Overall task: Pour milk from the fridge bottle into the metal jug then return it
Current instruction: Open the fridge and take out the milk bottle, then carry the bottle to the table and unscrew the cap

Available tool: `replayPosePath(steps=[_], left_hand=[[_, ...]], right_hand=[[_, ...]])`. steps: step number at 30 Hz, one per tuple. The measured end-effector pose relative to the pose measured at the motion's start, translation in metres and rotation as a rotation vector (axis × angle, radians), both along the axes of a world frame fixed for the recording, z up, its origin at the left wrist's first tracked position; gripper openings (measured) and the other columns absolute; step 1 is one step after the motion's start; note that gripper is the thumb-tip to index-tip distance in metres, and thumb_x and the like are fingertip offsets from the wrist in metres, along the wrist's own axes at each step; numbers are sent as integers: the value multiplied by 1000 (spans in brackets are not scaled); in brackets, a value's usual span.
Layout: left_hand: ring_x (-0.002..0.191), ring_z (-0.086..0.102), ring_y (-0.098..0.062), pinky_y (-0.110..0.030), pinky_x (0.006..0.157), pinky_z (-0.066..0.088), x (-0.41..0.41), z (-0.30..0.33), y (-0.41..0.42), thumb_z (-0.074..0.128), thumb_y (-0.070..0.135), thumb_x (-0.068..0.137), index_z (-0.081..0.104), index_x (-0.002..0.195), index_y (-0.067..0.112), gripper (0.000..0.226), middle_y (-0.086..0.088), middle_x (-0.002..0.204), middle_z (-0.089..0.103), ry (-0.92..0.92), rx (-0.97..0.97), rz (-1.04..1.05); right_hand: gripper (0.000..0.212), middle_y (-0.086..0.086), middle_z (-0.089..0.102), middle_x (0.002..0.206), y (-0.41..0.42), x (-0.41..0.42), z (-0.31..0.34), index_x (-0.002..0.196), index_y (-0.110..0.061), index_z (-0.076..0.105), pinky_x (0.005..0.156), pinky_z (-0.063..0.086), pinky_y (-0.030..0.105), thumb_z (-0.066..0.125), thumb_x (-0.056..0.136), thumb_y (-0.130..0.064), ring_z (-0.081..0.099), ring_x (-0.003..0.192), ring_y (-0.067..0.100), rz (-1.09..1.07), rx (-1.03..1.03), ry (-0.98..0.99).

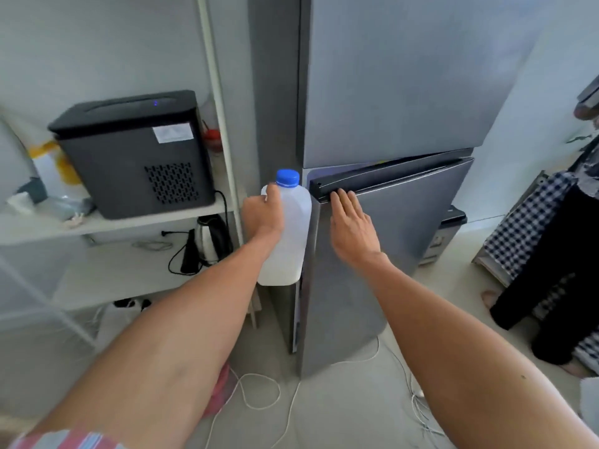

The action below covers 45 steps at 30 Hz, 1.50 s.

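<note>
At the far left a white shelf unit (155, 220) carries a black boxy appliance (136, 153) with a vented side and a small blue light on its lid. On the shelf below it stands a metal kettle (209, 239) with a black cord coiled beside it.

Next comes the left hand (262, 215), fingers curled around the handle of the milk bottle (291, 228). The bottle is upright, translucent white with a blue cap (287, 177), held in the air just beside the edge of the lower fridge door (382, 254).

That door stands slightly ajar from the grey fridge (389, 79), a dark gap showing along its top. The right hand (351, 225) lies flat on the door's front near the top edge, fingers straight and together, gripping nothing.

White cables (259, 393) trail across the floor below. At the right edge a second person in dark trousers (551, 270) stands by a checked cloth (522, 228).
</note>
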<state>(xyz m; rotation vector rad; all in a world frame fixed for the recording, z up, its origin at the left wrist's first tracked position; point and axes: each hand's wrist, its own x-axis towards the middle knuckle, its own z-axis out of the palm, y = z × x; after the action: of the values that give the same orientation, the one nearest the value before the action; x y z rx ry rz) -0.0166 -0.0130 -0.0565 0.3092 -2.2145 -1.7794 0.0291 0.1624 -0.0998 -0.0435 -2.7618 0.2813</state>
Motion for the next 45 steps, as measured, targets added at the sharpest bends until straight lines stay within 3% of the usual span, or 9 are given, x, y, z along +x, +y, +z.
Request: replayPosePath(steps=[9, 19, 24, 27, 30, 33, 36, 40, 45], left_hand=[[54, 24, -22, -36, 55, 24, -10, 5, -3, 53, 33, 88, 21, 53, 20, 49, -1, 55, 26, -20, 44, 60], [55, 25, -22, -36, 54, 25, -12, 0, 8, 53, 36, 86, 20, 52, 18, 51, -4, 57, 28, -19, 29, 86], [52, 24, -21, -31, 52, 23, -6, 7, 18, 53, 32, 90, 21, 52, 18, 52, 2, 52, 26, -15, 51, 68], [54, 20, -19, -32, 52, 19, -1, 10, 28, 53, 30, 89, 19, 58, 20, 47, -5, 59, 24, 13, 80, 37], [54, 21, -19, -34, 53, 20, 6, 12, 42, 52, 31, 88, 23, 58, 18, 44, -7, 62, 26, 27, 97, 33], [58, 26, -19, -35, 54, 23, 10, 14, 62, 51, 33, 87, 36, 61, 8, 39, -10, 63, 31, 44, 110, -4], [61, 27, -19, -35, 54, 24, 14, 13, 85, 51, 37, 85, 35, 60, 10, 40, -10, 64, 32, 44, 129, -61], [62, 27, -21, -37, 55, 25, 22, 13, 123, 51, 37, 84, 25, 56, 18, 43, -8, 62, 32, 48, 171, -160], [59, 31, -21, -35, 55, 28, 32, 18, 173, 48, 41, 79, 30, 56, 17, 38, -5, 59, 36, 12, 199, -321]], right_hand=[[87, 0, -17, 172, 4, -54, 21, 165, -10, -8, 116, 36, 49, 36, 92, 7, -15, 157, 21, 98, 54, -282], [91, -6, -20, 171, 10, -71, 32, 166, -16, -12, 121, 26, 55, 38, 92, 4, -17, 157, 18, 178, -5, -418], [66, 1, 22, 168, 19, -55, 32, 161, -15, 27, 98, 49, 45, 38, 98, 0, 39, 143, 27, 158, -241, -173], [17, 8, 59, 107, 21, -39, 13, 107, -12, 52, 68, 46, 39, 37, 103, -15, 54, 88, 35, 60, -390, -142], [35, 7, 63, 90, 26, -26, -4, 90, -12, 53, 65, 52, 39, 36, 102, -40, 66, 83, 37, -54, -761, -309], [71, 9, 65, 108, 35, -10, -12, 132, -1, 58, 90, 60, 50, 35, 103, -62, 68, 93, 32, -186, -1155, -499], [91, 19, 64, 127, 46, 16, -12, 152, -15, 44, 83, 59, 48, 31, 93, -83, 68, 102, 37, -238, -1415, -681], [79, 17, 69, 119, 71, 43, -9, 137, -16, 56, 61, 63, 38, 34, 96, -81, 74, 93, 33, -259, -1682, -639], [68, 8, 72, 118, 105, 64, -17, 116, -24, 68, 89, 59, 44, 33, 98, -78, 70, 105, 29, -316, -1689, -446]])
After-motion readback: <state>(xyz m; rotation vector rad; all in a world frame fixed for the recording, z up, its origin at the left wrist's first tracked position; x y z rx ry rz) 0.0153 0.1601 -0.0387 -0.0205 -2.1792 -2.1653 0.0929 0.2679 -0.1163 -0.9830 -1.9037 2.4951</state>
